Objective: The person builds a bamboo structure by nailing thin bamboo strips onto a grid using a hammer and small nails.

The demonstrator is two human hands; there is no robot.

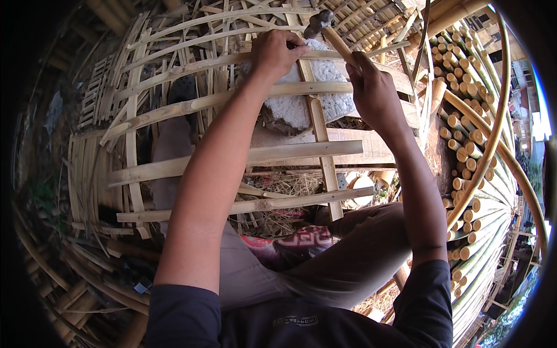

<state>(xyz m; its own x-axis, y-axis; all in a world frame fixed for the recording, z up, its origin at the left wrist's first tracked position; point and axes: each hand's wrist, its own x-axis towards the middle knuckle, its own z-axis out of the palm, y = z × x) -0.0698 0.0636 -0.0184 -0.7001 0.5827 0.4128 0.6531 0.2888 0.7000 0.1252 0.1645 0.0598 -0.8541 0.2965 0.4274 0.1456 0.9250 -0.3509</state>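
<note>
A frame of split bamboo slats (301, 151) lies across my lap, several long strips crossing a bamboo crosspiece (319, 129). At the far part of this crosspiece, my left hand (275, 56) rests on a slat with thumb and fingertips pinched together. Whatever is between those fingertips is too small to make out. My right hand (371, 87) is closed round the wooden handle of a hammer (337, 44). The hammer's dark metal head (318, 24) is raised just beyond the left fingertips, apart from the slat. Under the crosspiece sits a pale, rough stone block (290, 110).
Stacked cut bamboo poles (467, 151) stand to the right, with a long curved bamboo strip (493, 133) in front. Loose slats (93, 168) lie at left. A woven bamboo panel (368, 23) is at the back. My bent leg (354, 255) is below the frame.
</note>
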